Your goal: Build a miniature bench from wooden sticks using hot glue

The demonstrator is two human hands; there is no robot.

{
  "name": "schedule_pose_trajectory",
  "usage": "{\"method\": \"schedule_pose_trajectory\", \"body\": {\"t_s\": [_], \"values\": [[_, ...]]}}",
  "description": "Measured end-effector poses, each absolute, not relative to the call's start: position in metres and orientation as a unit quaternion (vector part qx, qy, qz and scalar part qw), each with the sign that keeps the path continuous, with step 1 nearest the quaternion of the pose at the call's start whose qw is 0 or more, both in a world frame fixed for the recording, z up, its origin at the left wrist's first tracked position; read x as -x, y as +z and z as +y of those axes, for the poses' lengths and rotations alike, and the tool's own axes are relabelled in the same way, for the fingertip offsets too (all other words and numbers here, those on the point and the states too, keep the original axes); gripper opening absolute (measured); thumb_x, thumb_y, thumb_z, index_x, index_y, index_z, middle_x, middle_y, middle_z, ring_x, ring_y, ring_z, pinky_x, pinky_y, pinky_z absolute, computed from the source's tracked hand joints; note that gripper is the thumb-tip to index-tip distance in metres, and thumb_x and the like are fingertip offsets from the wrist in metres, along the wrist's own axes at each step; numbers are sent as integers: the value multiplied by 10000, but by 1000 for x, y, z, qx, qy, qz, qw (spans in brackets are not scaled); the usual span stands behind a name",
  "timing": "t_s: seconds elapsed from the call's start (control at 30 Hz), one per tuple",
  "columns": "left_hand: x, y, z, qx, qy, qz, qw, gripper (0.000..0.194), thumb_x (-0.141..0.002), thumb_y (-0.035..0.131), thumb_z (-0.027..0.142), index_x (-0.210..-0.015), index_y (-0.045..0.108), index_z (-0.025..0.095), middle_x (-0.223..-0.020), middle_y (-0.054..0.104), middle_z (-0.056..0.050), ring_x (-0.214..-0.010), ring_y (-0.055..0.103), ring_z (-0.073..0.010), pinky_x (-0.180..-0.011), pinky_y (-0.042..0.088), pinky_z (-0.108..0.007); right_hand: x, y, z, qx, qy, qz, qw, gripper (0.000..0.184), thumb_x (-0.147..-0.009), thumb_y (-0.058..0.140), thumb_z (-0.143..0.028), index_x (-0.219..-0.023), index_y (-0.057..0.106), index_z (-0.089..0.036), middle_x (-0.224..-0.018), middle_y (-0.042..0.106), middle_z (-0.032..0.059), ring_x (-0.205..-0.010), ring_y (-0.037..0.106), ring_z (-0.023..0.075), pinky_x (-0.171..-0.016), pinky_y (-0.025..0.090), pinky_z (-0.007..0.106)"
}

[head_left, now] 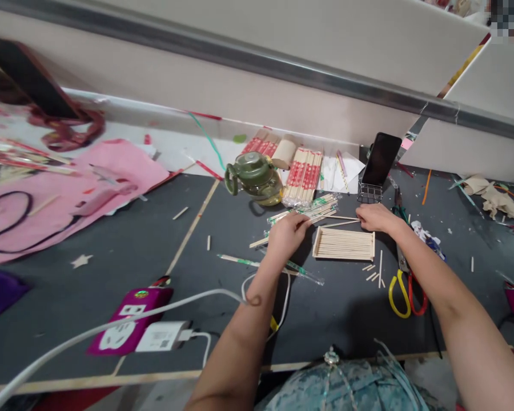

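While the right hand (372, 218), right of centre in the frame, pinches slim, pale wooden sticks (343, 218) between closed fingertips, the left hand (288, 231), near centre, curls loosely by their other ends; whether it grips them I cannot tell. Just below the sticks, a shallow, ribbed rectangular wooden tray (344, 245) lies on the smooth dark counter (325, 319), left of metal scissors (404, 265).
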State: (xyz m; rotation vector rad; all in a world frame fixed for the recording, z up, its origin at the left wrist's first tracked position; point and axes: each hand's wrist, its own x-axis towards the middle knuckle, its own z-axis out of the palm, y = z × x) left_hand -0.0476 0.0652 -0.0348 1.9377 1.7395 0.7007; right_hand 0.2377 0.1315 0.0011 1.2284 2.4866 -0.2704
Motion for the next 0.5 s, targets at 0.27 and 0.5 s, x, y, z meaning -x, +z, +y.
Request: {"method": "schedule_pose_trajectory", "body": {"t_s": [0.27,0.5], "values": [[51,-33,67,-692,180,672,192,244,-918,556,315,-884,779,223,-943,730,-116,-866,647,-286,-667,399,-334,-245,7,125,-433,-82,881,170,180,-934,535,-176,-1021,692,-186,-1073,715,110,-911,670,219,-665,350,300],[54,-38,53,-733,152,641,172,200,-881,601,273,-892,794,221,-952,692,-138,-994,623,-329,-789,453,-378,-253,15,121,-455,-102,869,164,157,-894,552,-160,-928,706,-170,-978,743,109,-843,659,214,-648,319,299]]}}
